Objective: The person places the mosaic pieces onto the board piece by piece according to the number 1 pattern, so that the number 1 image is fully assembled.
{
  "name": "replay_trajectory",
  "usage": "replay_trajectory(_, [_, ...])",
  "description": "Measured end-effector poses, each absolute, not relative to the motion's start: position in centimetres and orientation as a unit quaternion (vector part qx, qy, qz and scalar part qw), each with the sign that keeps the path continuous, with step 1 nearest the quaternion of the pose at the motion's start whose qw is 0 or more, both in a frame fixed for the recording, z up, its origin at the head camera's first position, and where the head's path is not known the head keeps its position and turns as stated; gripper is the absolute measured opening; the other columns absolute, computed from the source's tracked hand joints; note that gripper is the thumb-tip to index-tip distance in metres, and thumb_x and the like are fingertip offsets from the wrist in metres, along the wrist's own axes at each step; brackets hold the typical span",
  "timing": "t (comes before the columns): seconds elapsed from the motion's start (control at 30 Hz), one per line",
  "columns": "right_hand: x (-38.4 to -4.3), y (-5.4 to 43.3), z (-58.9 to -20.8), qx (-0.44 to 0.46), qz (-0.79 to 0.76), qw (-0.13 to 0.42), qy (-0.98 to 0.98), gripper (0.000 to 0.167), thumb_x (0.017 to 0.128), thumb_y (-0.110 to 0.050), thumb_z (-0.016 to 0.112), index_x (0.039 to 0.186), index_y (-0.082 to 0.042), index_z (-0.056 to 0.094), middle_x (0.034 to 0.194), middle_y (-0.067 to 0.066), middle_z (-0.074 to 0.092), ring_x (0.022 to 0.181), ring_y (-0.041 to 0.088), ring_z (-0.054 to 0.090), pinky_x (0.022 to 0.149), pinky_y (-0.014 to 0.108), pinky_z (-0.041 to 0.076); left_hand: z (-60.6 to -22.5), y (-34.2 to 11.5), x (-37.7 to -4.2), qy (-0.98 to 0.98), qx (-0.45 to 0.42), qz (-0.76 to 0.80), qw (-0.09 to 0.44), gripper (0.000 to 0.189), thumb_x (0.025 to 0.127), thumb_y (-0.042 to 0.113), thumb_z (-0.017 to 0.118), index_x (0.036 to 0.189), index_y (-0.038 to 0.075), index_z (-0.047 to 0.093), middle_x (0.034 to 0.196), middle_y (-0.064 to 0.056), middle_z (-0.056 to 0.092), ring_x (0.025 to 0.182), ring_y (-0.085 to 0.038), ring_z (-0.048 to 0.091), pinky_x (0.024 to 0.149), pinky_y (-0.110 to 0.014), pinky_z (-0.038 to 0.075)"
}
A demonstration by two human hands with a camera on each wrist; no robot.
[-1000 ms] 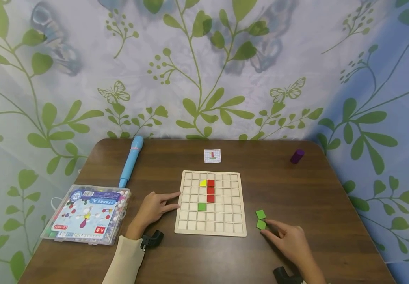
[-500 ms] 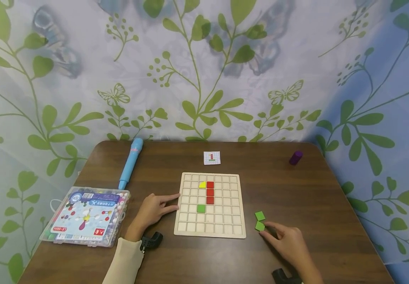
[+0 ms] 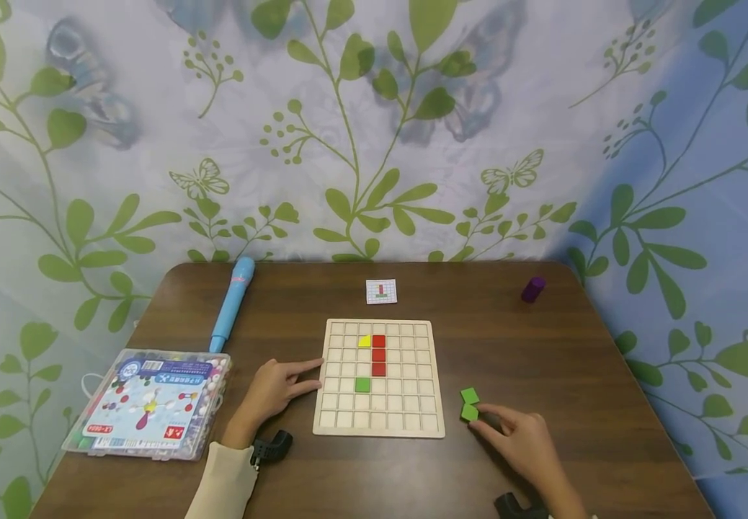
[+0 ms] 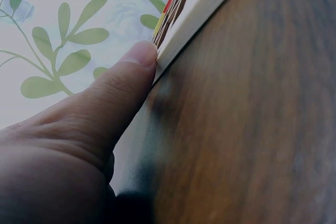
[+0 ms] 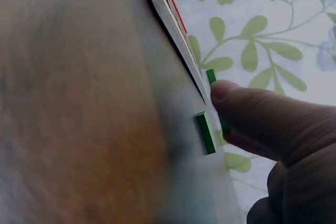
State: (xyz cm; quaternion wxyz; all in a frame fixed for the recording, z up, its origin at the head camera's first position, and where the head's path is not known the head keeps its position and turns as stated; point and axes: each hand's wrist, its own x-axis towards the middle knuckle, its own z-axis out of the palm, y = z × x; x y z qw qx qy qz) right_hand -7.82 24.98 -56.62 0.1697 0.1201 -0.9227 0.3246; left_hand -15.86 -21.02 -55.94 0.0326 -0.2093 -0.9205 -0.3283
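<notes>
A wooden grid board (image 3: 406,429) lies mid-table, bearing three red square tiles (image 3: 379,355) in a column, a yellow tile (image 3: 364,342) with one rounded corner, and a green square tile (image 3: 362,385). My left hand (image 3: 272,391) touches the board's left edge with a straight index finger and thumb; the thumb (image 4: 118,87) meets the rim in the left wrist view. To the board's right, two loose green tiles lie corner to corner. My right hand (image 3: 522,440) pinches the nearer green tile (image 3: 469,412) with thumb and index finger, while the farther green tile (image 3: 470,396) sits just beyond.
Behind the board lies a small card (image 3: 381,292) printed with a coloured grid pattern. At the left are a clear plastic box (image 3: 147,404) of small coloured parts and a light blue microphone-shaped object (image 3: 232,305). A purple cylinder (image 3: 532,290) is at the far right.
</notes>
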Motion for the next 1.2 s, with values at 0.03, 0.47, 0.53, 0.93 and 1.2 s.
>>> replay_trajectory(0.03, [-8.0,24.9,-56.5,0.126,0.324,0.174,-0.921,0.03,0.071,-0.024,0.095,0.098,-0.019,0.082,0.056,-0.028,0.02,0.051,-0.012,0.014,0.044,0.013,0.019,-55.9,-21.0,-15.9,-0.92,-0.208,-0.33,0.032,0.046,0.089,0.042,0.079,0.132,0.027,0.072,0.046,0.022,0.027,0.047,0.001,0.016,0.05,-0.02,0.02])
replay_trajectory(0.47, [-10.9,22.7,-53.5,0.194,0.313,0.171,-0.914,0.027,0.076,-0.026,0.092,0.1,-0.018,0.083,0.056,-0.029,0.021,0.051,-0.013,0.014,0.044,0.013,0.018,-55.9,-21.3,-16.2,-0.921,-0.202,-0.332,0.022,0.047,0.09,0.045,0.076,0.133,0.028,0.071,0.045,0.018,0.03,0.047,0.0,0.016,0.05,-0.02,0.02])
replay_trajectory(0.53, [-11.3,22.1,-53.0,0.193,0.316,0.159,-0.915,0.026,0.078,-0.028,0.091,0.101,-0.018,0.083,0.056,-0.028,0.021,0.051,-0.011,0.014,0.045,0.014,0.018,-55.9,-21.2,-16.3,-0.921,-0.202,-0.333,0.023,0.046,0.09,0.045,0.076,0.133,0.028,0.071,0.045,0.019,0.03,0.046,0.001,0.016,0.05,-0.02,0.02])
replay_trajectory(0.93, [-13.9,18.6,-50.8,0.247,0.342,0.149,-0.895,0.028,0.082,-0.026,0.088,0.106,-0.015,0.082,0.057,-0.026,0.016,0.053,-0.01,0.01,0.046,0.015,0.017,-55.9,-20.8,-16.2,-0.919,-0.198,-0.34,0.02,0.046,0.089,0.041,0.079,0.132,0.027,0.072,0.045,0.019,0.029,0.047,0.0,0.017,0.049,-0.02,0.021])
replay_trajectory(1.2, [-14.3,16.0,-51.0,0.228,0.365,0.099,-0.897,0.028,0.084,-0.028,0.087,0.109,-0.015,0.082,0.055,-0.023,0.019,0.051,-0.004,0.014,0.046,0.019,0.019,-56.1,-21.0,-15.9,-0.924,-0.193,-0.33,0.015,0.047,0.089,0.044,0.078,0.133,0.027,0.072,0.046,0.019,0.028,0.047,0.0,0.017,0.051,-0.021,0.021])
